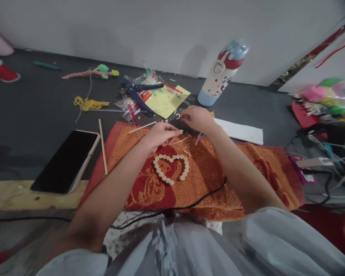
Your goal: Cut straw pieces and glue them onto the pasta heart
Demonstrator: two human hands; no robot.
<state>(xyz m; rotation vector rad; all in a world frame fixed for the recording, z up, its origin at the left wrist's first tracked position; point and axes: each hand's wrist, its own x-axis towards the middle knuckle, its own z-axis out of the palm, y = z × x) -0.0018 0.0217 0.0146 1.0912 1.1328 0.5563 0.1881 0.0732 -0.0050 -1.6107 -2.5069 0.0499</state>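
Note:
My left hand [163, 135] pinches a small pale beaded piece [181, 132] between thumb and fingertips, above the far part of the orange towel [212, 172]. To its right and slightly farther off, my right hand [196, 117] has its fingers bent together over the dark table, near small pale bits [178, 115]; whether it holds anything is hidden. A heart shape of pale beads [186, 163] lies on the towel nearer me, with a gap at its lower right. A thin pale strand [181, 141] lies between the hands and the heart.
Blue-handled pliers [138, 96] and plastic packets lie by a yellow paper [168, 102]. A bottle [217, 78] stands behind my right hand. A phone [67, 161] and a stick [102, 147] are at left. A black cable [195, 204] crosses the towel's near edge; a white strip [241, 131] lies right.

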